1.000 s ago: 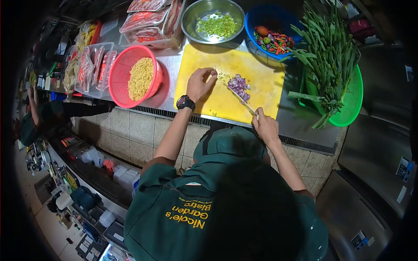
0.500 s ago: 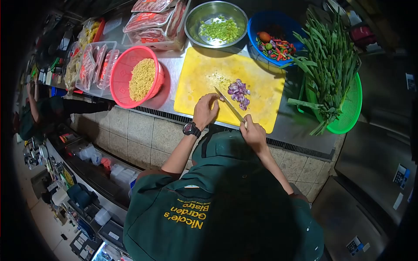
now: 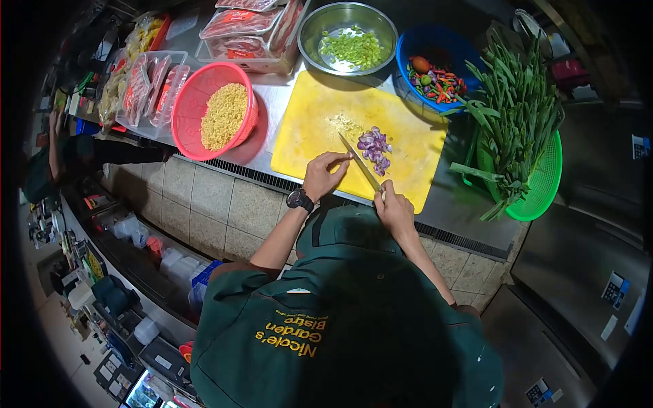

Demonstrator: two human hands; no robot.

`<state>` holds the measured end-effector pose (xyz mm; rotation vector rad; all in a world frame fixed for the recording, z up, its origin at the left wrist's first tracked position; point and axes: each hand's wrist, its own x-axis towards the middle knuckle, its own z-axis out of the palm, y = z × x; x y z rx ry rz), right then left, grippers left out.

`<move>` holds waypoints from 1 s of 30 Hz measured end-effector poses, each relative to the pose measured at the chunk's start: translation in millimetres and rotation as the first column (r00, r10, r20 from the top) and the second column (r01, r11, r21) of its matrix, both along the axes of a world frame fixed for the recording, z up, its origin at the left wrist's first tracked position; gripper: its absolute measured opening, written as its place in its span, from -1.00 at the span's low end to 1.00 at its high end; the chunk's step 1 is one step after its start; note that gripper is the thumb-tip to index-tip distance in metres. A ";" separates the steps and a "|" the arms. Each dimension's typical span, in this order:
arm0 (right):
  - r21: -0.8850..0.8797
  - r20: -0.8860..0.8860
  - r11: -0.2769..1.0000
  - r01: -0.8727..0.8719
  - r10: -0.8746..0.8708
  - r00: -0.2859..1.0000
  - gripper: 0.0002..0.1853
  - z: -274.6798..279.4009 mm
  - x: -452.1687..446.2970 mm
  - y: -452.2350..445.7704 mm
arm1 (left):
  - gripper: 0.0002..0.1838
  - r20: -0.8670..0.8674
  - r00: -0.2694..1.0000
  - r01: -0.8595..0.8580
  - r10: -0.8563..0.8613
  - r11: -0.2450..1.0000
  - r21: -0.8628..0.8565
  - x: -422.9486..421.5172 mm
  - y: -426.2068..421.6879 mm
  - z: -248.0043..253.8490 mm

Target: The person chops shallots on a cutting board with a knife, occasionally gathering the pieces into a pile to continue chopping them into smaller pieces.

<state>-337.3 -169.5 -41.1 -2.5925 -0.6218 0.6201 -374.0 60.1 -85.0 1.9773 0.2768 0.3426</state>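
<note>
My right hand (image 3: 396, 207) is closed round the handle of a kitchen knife (image 3: 362, 164), its blade pointing up and left over a yellow cutting board (image 3: 306, 122). At the board's near edge, my left hand (image 3: 326, 173), with a black watch on the wrist, pinches a small purplish piece of shallot (image 3: 350, 156) beside the blade. Just right of the blade lies a heap of sliced shallots (image 3: 375, 146). Pale green chopped bits (image 3: 345, 126) are scattered above the knife tip.
Beyond the board stand a steel bowl (image 3: 309, 44) of chopped greens and a blue basin (image 3: 408, 44) holding chillies. A pink basket (image 3: 187, 129) with yellow crumbly food is left; a green basket (image 3: 549, 170) with leafy stalks is right. Packed meat (image 3: 241, 30) sits behind. Another person (image 3: 47, 160) stands far left.
The view has shifted slightly, moving the bowls and baskets within it. Both hands keep nearly the same pose, with the knife still beside the shallots.
</note>
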 end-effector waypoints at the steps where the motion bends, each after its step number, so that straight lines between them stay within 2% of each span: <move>1: -0.004 0.008 1.000 0.000 0.000 1.000 -0.76 -0.2 0.5 1.1 | -0.79 -0.001 1.000 -0.001 0.001 1.000 0.001 0.0 0.6 -1.8; 7: -0.005 0.037 1.000 -0.018 0.018 0.999 -0.76 -1.4 3.1 0.8 | -0.80 -0.098 0.995 -0.022 0.022 1.000 0.004 6.4 -2.4 1.6; 10: -0.018 0.067 0.999 -0.049 0.050 0.997 -0.76 1.6 4.9 -0.2 | -0.81 -0.091 0.995 -0.029 0.030 1.000 0.012 9.1 -3.4 0.5; 12: -0.041 0.090 0.997 -0.065 0.069 0.994 -0.76 3.2 6.9 -2.2 | -0.82 -0.020 1.000 -0.004 0.005 0.996 0.091 11.5 -2.6 0.9; 16: -0.095 0.128 0.988 -0.122 0.134 0.983 -0.76 10.3 12.5 -6.5 | -0.83 -0.036 0.999 -0.002 0.003 1.000 0.020 13.4 -2.6 2.1; 19: -0.117 0.135 0.986 -0.120 0.136 0.981 -0.76 15.4 15.8 -6.8 | -0.85 -0.025 1.000 0.004 -0.004 1.000 -0.005 16.7 -1.6 -1.6; 24: -0.122 0.135 0.986 -0.110 0.126 0.983 -0.77 14.7 13.6 -6.0 | -0.86 0.034 0.997 0.059 -0.064 0.988 0.140 22.2 1.4 -3.8; 30: -0.069 0.095 0.995 -0.073 0.079 0.992 -0.79 13.4 8.8 -9.4 | -0.84 0.023 0.998 0.047 -0.050 0.991 0.128 24.8 0.4 3.7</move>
